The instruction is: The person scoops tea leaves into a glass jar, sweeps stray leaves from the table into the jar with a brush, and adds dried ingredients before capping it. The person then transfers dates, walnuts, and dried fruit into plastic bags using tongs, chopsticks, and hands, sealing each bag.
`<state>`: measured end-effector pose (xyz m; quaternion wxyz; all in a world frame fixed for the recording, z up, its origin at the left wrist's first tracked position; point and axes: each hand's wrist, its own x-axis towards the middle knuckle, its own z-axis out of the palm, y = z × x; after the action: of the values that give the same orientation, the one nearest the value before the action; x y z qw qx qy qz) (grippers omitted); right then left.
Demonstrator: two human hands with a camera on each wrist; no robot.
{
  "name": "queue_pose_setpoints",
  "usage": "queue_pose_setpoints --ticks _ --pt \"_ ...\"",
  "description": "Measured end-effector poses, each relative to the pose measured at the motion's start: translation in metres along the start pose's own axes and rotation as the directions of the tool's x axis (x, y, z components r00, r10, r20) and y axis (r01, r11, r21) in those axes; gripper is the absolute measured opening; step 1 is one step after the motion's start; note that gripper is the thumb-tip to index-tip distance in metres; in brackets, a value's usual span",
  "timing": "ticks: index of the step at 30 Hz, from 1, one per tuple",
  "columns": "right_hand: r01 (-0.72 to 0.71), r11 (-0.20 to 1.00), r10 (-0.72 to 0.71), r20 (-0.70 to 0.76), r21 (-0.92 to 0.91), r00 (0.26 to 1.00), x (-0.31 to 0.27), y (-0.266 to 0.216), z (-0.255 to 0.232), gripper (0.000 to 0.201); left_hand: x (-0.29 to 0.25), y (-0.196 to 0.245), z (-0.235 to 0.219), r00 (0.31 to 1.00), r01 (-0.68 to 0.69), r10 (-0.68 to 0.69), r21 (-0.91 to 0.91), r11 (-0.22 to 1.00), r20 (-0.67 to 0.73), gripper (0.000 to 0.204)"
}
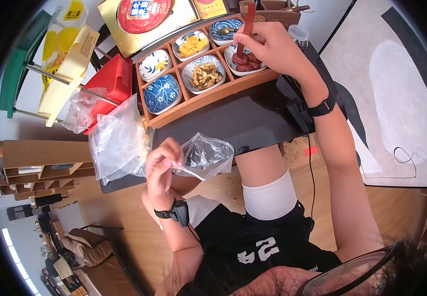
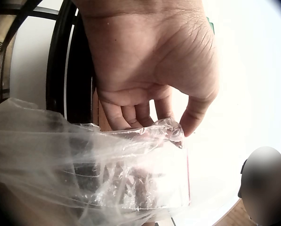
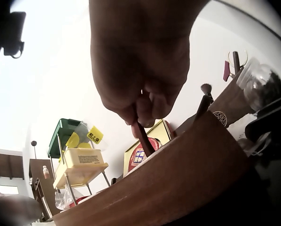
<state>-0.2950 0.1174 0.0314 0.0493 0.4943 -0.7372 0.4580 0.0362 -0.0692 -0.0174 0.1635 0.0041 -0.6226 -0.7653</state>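
Note:
My left hand [image 1: 160,165] pinches the rim of a clear plastic bag [image 1: 206,155] between thumb and fingers, and the bag hangs over the table's front edge. The bag [image 2: 131,174] spreads below the fingers in the left wrist view. My right hand [image 1: 275,47] grips a slim reddish-brown wooden utensil [image 1: 248,24]. Its lower end is at the dark red dried dates [image 1: 245,62] in a small bowl at the right of a wooden compartment tray [image 1: 213,100]. In the right wrist view, the tray's wall hides the utensil's tip [image 3: 144,140].
Other tray bowls hold walnuts [image 1: 206,76], yellow dried pieces [image 1: 193,46] and a spoon [image 1: 227,30]. Left of the tray are plastic bags [image 1: 119,143], a red bin [image 1: 112,81] and a tiered rack [image 1: 73,74]. A gold box [image 1: 147,22] stands behind; a cable [image 1: 312,182] hangs at right.

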Motion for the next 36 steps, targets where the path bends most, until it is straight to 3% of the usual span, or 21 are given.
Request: queue_pose_setpoints --ticks 5,9,11,12,15,17,20,21,23,25,26,27,30,32,36 --pt "-0.068 0.998 0.068 0.001 0.017 0.998 0.001 0.002 -0.004 0.026 0.000 -0.001 -0.002 1.000 -0.004 0.004 0.002 1.000 -0.003 0.036" --pt "-0.027 0.997 0.029 -0.022 0.071 0.999 0.000 0.005 -0.003 0.024 -0.001 -0.001 -0.004 1.000 -0.008 0.009 -0.050 0.999 0.025 0.027" --pt "-0.080 0.958 0.070 0.047 0.274 0.996 -0.002 -0.012 -0.007 0.024 0.000 -0.001 -0.004 1.000 -0.016 0.016 -0.042 0.999 0.007 0.026" --pt "-0.034 0.939 0.017 0.051 0.342 0.999 -0.004 -0.022 -0.007 0.025 0.001 -0.001 -0.003 1.000 -0.014 0.014 -0.040 0.999 0.015 0.026" --pt "-0.133 0.880 0.047 0.195 0.455 0.980 -0.009 -0.055 -0.017 0.026 0.001 0.000 -0.005 1.000 0.000 0.000 -0.036 0.999 0.010 0.024" --pt "-0.047 0.881 -0.024 0.144 0.471 0.989 -0.013 -0.061 -0.005 0.027 0.002 0.000 -0.004 1.000 0.010 -0.010 -0.030 0.999 0.018 0.024" --pt "-0.122 0.772 -0.120 0.332 0.624 0.936 -0.025 -0.083 0.011 0.024 0.002 0.000 -0.005 1.000 0.002 -0.002 -0.010 1.000 0.012 0.025" --pt "-0.174 0.787 -0.108 0.410 0.592 0.906 -0.028 -0.093 0.013 0.022 0.002 0.000 -0.005 1.000 -0.003 0.003 0.002 1.000 0.019 0.026" --pt "-0.115 0.789 -0.220 0.452 0.604 0.865 -0.039 -0.089 0.038 0.022 0.003 -0.001 -0.005 1.000 -0.004 0.004 0.005 1.000 0.013 0.026" --pt "-0.241 0.801 -0.186 0.611 0.548 0.769 -0.044 -0.089 0.045 0.019 0.004 -0.001 -0.005 1.000 -0.001 0.001 0.005 1.000 0.012 0.027" --pt "-0.252 0.805 -0.183 0.628 0.538 0.756 -0.043 -0.090 0.042 0.022 0.003 0.000 -0.006 1.000 -0.001 0.001 0.013 1.000 0.012 0.027" --pt "-0.255 0.806 -0.178 0.629 0.535 0.757 -0.042 -0.087 0.041 0.022 0.003 -0.001 -0.006 1.000 -0.002 0.002 0.020 1.000 0.012 0.027" --pt "-0.272 0.750 -0.058 0.469 0.603 0.881 -0.034 -0.079 0.037 0.030 0.004 -0.002 -0.005 1.000 -0.013 0.013 -0.016 1.000 0.009 0.027" --pt "-0.287 0.746 0.036 0.393 0.601 0.919 -0.027 -0.075 0.028 0.033 0.004 -0.002 -0.006 1.000 -0.013 0.014 -0.024 1.000 0.015 0.026" --pt "-0.191 0.766 0.095 0.186 0.614 0.978 -0.015 -0.060 0.021 0.036 0.004 -0.003 -0.008 1.000 -0.007 0.008 -0.048 0.999 0.019 0.025"
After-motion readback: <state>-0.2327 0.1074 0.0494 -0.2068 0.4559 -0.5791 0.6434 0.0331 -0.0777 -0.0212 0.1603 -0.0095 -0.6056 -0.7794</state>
